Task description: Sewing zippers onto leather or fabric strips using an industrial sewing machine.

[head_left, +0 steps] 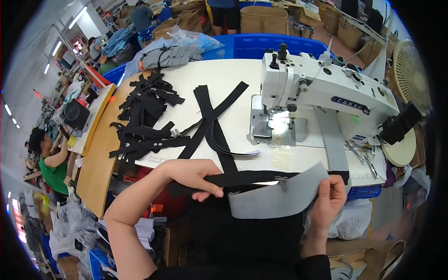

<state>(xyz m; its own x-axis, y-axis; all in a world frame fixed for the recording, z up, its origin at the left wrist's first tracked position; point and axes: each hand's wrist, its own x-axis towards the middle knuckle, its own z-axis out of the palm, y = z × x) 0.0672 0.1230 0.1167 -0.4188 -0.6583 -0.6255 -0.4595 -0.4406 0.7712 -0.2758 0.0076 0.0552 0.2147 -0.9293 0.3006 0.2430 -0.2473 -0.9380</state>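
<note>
Above my lap, just in front of the table's near edge, my left hand point(193, 176) is closed on a black zipper point(247, 177) with a small metal slider. Between the thumb and fingers of my right hand point(329, 198) is pinched the end of a grey fabric strip point(280, 198). The strip curves below the zipper, and both run together toward my right hand. Whether they are joined there is hidden. Beyond my hands, several black strips point(214, 114) lie crossed on the white tabletop point(242, 72). A heap of black zippers point(144, 107) lies to their left.
A white sewing machine point(326, 84) stands at the right, with a grey strip point(330, 135) beside its needle area and metal tools point(368, 161) near its base. Bundled grey pieces point(170, 57) lie at the back. A person in green point(55, 170) sits far left. A fan point(410, 72) stands right.
</note>
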